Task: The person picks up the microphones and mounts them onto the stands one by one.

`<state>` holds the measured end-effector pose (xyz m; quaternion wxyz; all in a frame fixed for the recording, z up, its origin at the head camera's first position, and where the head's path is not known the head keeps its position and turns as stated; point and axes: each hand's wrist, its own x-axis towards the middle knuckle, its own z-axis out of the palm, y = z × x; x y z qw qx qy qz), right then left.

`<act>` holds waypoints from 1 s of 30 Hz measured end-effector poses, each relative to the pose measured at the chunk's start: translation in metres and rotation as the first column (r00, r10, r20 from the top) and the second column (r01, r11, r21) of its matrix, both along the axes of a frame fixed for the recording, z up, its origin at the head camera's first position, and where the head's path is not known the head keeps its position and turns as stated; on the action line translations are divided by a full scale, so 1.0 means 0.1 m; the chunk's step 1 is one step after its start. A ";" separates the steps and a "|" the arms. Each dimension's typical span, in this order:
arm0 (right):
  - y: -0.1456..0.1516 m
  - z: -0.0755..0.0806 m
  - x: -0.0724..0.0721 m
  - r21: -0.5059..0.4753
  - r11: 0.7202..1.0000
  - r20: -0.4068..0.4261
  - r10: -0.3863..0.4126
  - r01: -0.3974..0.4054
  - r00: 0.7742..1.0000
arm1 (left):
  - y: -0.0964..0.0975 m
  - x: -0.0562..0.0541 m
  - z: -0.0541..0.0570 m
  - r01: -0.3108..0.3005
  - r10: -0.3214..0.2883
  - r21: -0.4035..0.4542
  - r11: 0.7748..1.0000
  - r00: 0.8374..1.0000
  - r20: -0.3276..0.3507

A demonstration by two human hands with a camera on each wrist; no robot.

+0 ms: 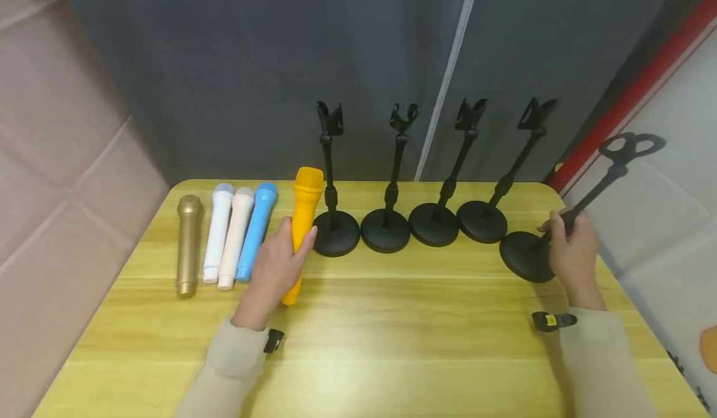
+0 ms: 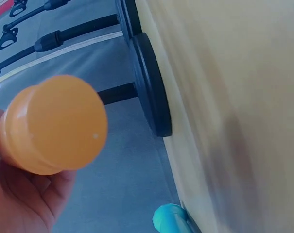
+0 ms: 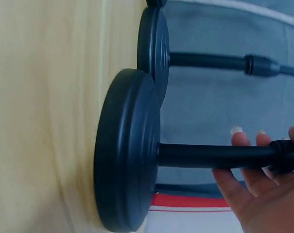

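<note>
My left hand (image 1: 278, 257) grips a yellow-orange microphone (image 1: 306, 209) by its handle, head pointing up and away. In the left wrist view the round end of this microphone (image 2: 66, 124) fills the foreground, held above the table. At the right, my right hand (image 1: 576, 253) holds the pole of a black microphone stand (image 1: 594, 191), fingers around it near the pole's collar. The round base (image 3: 127, 150) of that stand appears in the right wrist view, close beside the neighbouring stand's base (image 3: 154, 53). Its double-ring clip (image 1: 632, 147) leans out to the right.
Left of the left hand lie a gold microphone (image 1: 189, 244), a white one (image 1: 218, 234), a pale pink one (image 1: 236, 237) and a blue one (image 1: 257, 231). Several black stands (image 1: 385, 230) form a row along the back edge of the wooden table (image 1: 392, 343), before a grey curtain (image 1: 252, 76).
</note>
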<state>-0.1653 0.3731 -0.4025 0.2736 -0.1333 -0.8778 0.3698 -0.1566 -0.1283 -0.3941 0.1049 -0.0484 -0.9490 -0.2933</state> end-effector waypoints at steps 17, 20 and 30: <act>-0.31 0.14 0.29 0.212 0.961 0.059 0.169 -0.178 0.984 | 0.26 0.06 0.21 0.191 -0.177 0.131 0.973 0.978 -0.110; -0.38 0.18 0.33 0.231 0.941 0.082 0.234 -0.247 0.969 | 0.32 0.08 0.26 0.211 -0.193 0.169 0.963 0.974 -0.115; -0.70 0.31 0.38 0.252 0.877 0.204 0.365 -0.409 0.908 | 0.54 0.04 0.40 0.254 -0.234 0.274 0.927 0.967 -0.104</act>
